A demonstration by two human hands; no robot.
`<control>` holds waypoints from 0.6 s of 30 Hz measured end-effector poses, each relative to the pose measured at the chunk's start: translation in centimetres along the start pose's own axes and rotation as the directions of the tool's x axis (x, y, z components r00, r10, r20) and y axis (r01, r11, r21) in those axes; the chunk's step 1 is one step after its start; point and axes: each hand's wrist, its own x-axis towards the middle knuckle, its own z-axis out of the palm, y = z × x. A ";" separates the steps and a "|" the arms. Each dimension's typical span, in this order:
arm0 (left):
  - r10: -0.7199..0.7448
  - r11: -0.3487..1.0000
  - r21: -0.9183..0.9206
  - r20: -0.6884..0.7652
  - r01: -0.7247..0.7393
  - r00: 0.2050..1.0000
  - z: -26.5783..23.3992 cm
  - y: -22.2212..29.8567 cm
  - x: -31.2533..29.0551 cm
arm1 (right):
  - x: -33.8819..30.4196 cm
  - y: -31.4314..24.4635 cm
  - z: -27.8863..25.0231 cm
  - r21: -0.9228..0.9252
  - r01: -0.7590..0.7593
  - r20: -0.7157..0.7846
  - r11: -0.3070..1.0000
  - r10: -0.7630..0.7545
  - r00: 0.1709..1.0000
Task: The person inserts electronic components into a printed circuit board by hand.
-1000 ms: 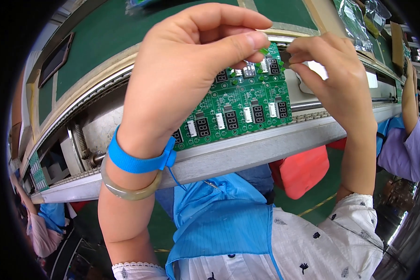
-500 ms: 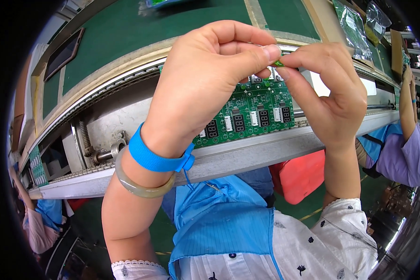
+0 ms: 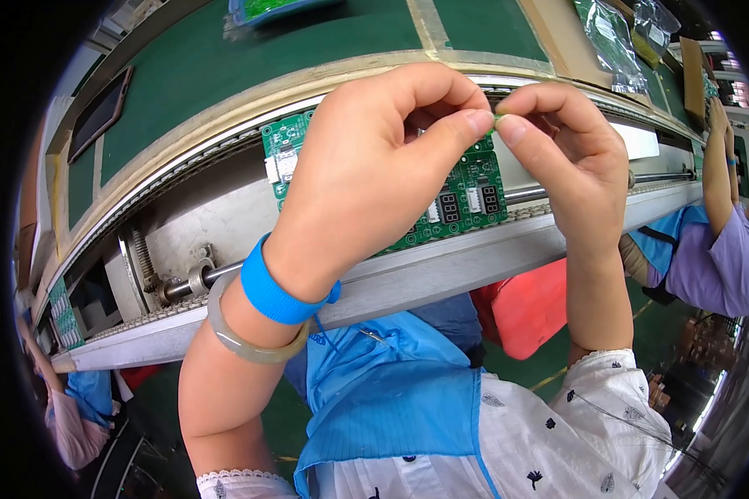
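Observation:
My left hand and my right hand meet fingertip to fingertip above a green circuit board panel. Both are closed in a pinch on one tiny green part, whose exact kind is too small to make out. The panel carries several dark digit displays and white connectors. It lies across the rails of a conveyor, and my left hand covers much of it. A blue strap and a pale bangle circle my left wrist.
Beyond the conveyor rail runs a green worktop with a phone and a blue tray of small green pieces. Clear plastic bags lie at the far right. Co-workers sit at both sides; a red seat is below.
The view has shifted a little, bringing more of the blue tray in. My hands have come lower over the panel, its left end now showing, and my fingertips are closer together.

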 end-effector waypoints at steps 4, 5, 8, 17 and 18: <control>0.023 1.000 -0.011 0.002 -0.023 1.000 0.3 -0.1 -0.1 | -0.3 -0.1 -0.1 0.043 -0.007 0.000 0.999 0.007 1.000; 0.035 0.999 -0.002 0.020 -0.035 0.999 0.4 -0.2 -0.1 | -0.4 -0.1 -0.2 0.049 -0.022 0.015 0.999 0.021 1.000; 0.062 0.997 0.040 0.024 -0.063 0.998 0.6 -0.3 -0.2 | -0.9 0.3 -0.8 0.160 -0.157 0.002 0.975 0.159 0.987; 0.103 0.994 -0.021 -0.149 -0.108 0.983 -0.4 -0.9 0.2 | -1.6 2.0 -2.2 0.131 -0.137 -0.048 0.982 0.144 0.988; 0.130 0.989 -0.049 -0.165 -0.140 0.978 -0.4 -1.1 0.3 | -1.7 2.1 -2.3 0.129 -0.139 -0.050 0.982 0.147 0.988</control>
